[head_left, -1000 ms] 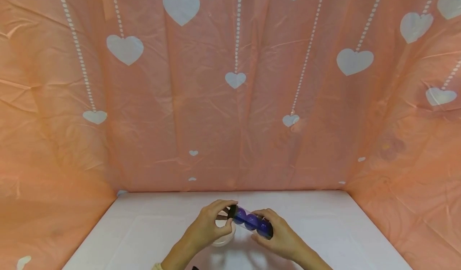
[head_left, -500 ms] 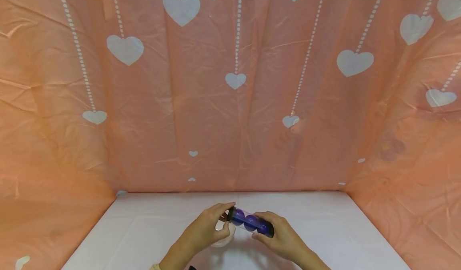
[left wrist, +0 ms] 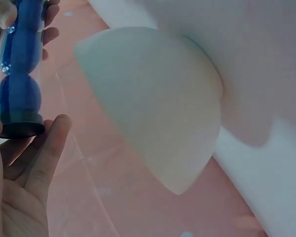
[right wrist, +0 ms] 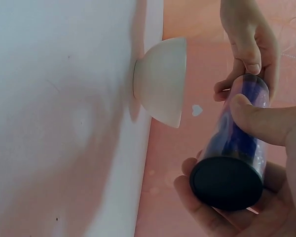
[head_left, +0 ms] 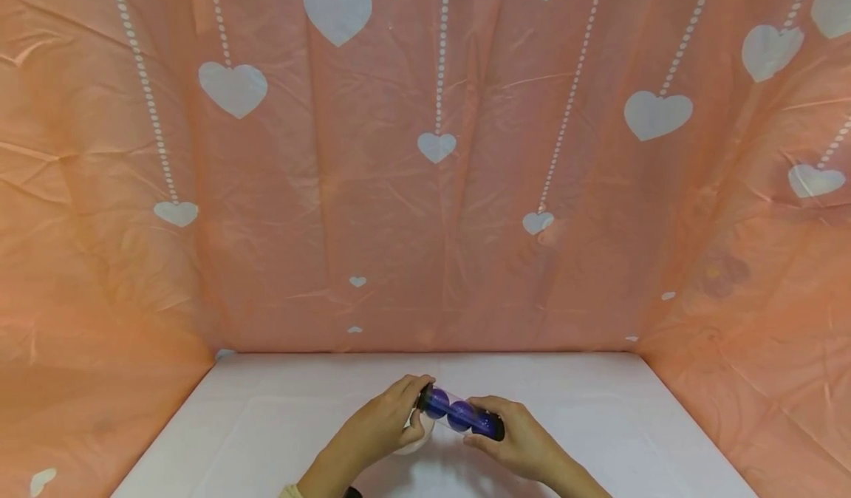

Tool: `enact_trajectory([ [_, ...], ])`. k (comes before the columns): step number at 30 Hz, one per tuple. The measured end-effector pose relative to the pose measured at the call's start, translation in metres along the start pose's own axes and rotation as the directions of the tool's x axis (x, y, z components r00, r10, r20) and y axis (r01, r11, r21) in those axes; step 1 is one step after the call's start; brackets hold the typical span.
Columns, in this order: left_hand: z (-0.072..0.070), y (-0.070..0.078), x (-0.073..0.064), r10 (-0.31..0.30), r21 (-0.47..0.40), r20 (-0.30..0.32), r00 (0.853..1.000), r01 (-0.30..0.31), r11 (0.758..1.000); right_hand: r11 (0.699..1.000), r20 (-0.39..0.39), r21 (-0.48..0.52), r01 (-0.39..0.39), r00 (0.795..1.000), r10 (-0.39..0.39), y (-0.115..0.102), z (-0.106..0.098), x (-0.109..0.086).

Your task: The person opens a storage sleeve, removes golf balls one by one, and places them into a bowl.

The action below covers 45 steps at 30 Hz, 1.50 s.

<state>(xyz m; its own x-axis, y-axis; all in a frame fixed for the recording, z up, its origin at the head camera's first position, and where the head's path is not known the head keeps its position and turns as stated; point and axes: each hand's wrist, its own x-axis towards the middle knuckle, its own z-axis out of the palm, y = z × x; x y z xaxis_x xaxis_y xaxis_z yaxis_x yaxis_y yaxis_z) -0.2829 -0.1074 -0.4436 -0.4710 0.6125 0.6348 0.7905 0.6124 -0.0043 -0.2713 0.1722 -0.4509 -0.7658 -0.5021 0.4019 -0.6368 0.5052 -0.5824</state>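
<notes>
A clear tube (head_left: 449, 411) with three glittery blue-purple balls inside slants above the table between both hands. My left hand (head_left: 385, 423) pinches its far-left end at the black cap (left wrist: 22, 128), thumb on the near side and fingers on the far side. Around the other end, my right hand (head_left: 521, 442) grips the tube between thumb and fingers. The black end disc (right wrist: 227, 183) on that side faces the right wrist camera. Just below the left hand, a white bowl (left wrist: 153, 98) stands upright on the table, partly hidden by that hand in the head view.
The white tabletop (head_left: 299, 387) meets a pink-orange sheet (head_left: 399, 224) with white hearts, hung at the back and both sides. A small dark object (head_left: 352, 492) shows at the bottom edge beside the left forearm.
The tube has shifted slightly left and down in the head view. My left fingers have closed in further over its black cap. My right hand keeps its grip.
</notes>
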Motion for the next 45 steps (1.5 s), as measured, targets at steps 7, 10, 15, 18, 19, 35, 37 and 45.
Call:
enact_trajectory([
  [7, 0.006, 0.0, -0.001, 0.024, 0.054, -0.042, 0.999, -0.022, 0.998, 0.999, 0.022, 0.046, 0.009, 1.0, -0.01, 0.001, -0.002, 0.0],
  [10, 0.007, -0.001, -0.002, 0.033, 0.068, -0.054, 0.998, -0.029, 0.997, 0.999, 0.029, 0.051, 0.008, 1.0, -0.009, 0.002, -0.002, 0.001],
  [15, 0.009, -0.001, -0.001, 0.041, 0.072, -0.067, 0.997, -0.036, 0.997, 0.998, 0.036, 0.058, 0.003, 0.999, -0.005, 0.002, -0.001, 0.001],
  [18, 0.008, -0.001, -0.001, 0.049, 0.072, -0.073, 0.996, -0.043, 0.996, 0.997, 0.041, 0.073, 0.002, 0.999, -0.005, 0.001, 0.0, 0.002],
  [19, 0.008, -0.001, -0.001, 0.049, 0.069, -0.072, 0.996, -0.044, 0.997, 0.997, 0.04, 0.074, 0.002, 0.999, -0.005, 0.001, 0.0, 0.001],
  [35, -0.006, 0.004, 0.002, -0.232, -0.245, 0.212, 0.95, 0.281, 0.928, 0.997, -0.035, -0.071, 0.042, 0.998, -0.044, 0.005, -0.003, 0.0],
  [37, -0.006, 0.003, 0.002, -0.241, -0.287, 0.232, 0.942, 0.303, 0.909, 0.996, -0.034, -0.076, 0.036, 0.999, -0.039, 0.006, -0.002, 0.0],
  [45, -0.002, 0.002, 0.001, -0.22, -0.297, 0.188, 0.957, 0.269, 0.916, 0.998, -0.019, -0.066, 0.009, 1.0, -0.01, 0.005, 0.002, 0.0],
])
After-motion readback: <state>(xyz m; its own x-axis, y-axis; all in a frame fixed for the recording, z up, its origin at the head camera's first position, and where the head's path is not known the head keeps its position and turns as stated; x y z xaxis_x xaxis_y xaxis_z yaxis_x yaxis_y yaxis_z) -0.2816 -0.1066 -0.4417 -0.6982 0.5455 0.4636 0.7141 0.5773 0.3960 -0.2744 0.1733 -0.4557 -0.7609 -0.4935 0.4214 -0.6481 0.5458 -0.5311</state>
